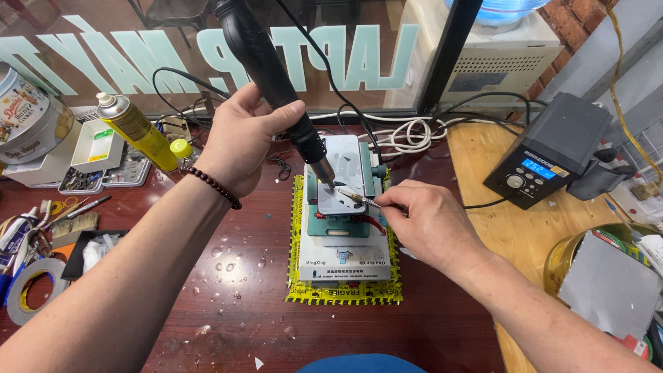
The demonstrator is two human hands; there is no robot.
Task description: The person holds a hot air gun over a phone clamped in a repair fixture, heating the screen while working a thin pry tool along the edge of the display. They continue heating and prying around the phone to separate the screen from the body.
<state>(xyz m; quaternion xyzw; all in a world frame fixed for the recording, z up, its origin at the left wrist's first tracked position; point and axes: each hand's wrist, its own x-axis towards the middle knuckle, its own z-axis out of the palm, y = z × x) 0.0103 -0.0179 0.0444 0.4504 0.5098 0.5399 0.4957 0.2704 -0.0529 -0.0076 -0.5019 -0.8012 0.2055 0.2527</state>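
Hot air and tweezers meet over a clamped white part on the grey-and-teal fixture [343, 235].

The left hand [242, 138] grips 1 black hot-air handpiece [266, 62], nozzle angled onto the white plastic part [340, 197] atop the fixture; the right hand [421, 224] pinches 1 pair of metal tweezers [359, 199] beside the nozzle, probably to lift something. 1 yellow spray can [136, 130] stands left of the fixture.

Left forearm: bare, enters from 7 o'clock and runs toward 1 o'clock; dark bead bracelet at the wrist. Left hand [242, 138]: seen from the back, fingers and thumb wrapped in a fist-like grip, thumb lying toward 3 o'clock.

Right forearm: bare, enters from 4 o'clock and runs toward 10 o'clock. Right hand [425, 224]: back uppermost, knuckles bent, thumb and forefinger pinched together at its 10 o'clock end, remaining fingers curled under. The two hands sit near each other, not touching.
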